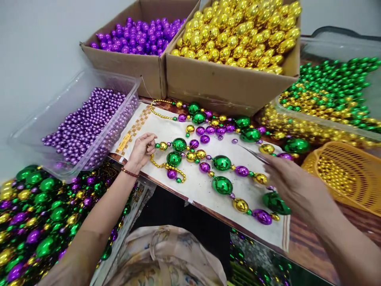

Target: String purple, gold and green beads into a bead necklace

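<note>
A strand of green, gold and purple beads [222, 163] lies looped on a white cloth [196, 186]. My left hand [140, 151] is closed, pinching the strand's end next to a small gold bead [162, 145]. My right hand [290, 182] is blurred by motion at the strand's right side and holds a thin metal needle [251, 154] that points left over the beads. A large green bead [275, 203] lies just under that hand.
Cardboard boxes of purple beads [139, 37] and gold beads [238, 33] stand at the back. A clear bin of lilac beads [85, 123] is on the left, a bin of green and gold beads [330, 99] and an orange basket [348, 174] on the right. Finished strands [35, 222] fill the lower left.
</note>
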The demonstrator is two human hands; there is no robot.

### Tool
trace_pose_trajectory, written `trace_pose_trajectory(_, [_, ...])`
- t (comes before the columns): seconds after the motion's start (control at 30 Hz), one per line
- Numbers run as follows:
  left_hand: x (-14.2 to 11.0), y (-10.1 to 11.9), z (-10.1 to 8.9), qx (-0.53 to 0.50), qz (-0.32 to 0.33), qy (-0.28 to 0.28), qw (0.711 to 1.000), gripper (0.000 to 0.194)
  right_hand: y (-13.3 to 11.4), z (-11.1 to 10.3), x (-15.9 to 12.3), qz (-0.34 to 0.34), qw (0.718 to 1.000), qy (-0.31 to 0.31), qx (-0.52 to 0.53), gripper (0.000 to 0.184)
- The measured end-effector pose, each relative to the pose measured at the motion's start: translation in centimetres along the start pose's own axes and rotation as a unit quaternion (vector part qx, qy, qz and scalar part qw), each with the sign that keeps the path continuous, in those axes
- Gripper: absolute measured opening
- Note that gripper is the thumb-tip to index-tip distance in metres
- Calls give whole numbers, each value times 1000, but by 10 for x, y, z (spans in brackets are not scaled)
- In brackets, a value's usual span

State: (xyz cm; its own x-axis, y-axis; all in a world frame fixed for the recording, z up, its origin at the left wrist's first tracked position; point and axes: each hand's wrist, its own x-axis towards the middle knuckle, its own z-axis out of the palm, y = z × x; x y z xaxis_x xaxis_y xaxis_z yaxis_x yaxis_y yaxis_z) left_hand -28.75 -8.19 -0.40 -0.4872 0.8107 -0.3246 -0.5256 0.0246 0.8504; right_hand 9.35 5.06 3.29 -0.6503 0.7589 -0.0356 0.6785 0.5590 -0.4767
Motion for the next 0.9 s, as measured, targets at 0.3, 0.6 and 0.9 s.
trace_pose_trajectory(0.3, [0,-6,-4,-21,7,-12,1000,27,-105,56,164,-156,978,-82,-109,30])
trace_pose_trajectory(0.6, [1,-8,-6,-41,-8,-15,999,28,-98,59,184,-22,988,-147,44,21])
trace_pose_trajectory(0.9, [-2,-7,-4,-60,-6,-15,998,28,-135,78,183,-152,954,-190,-176,30])
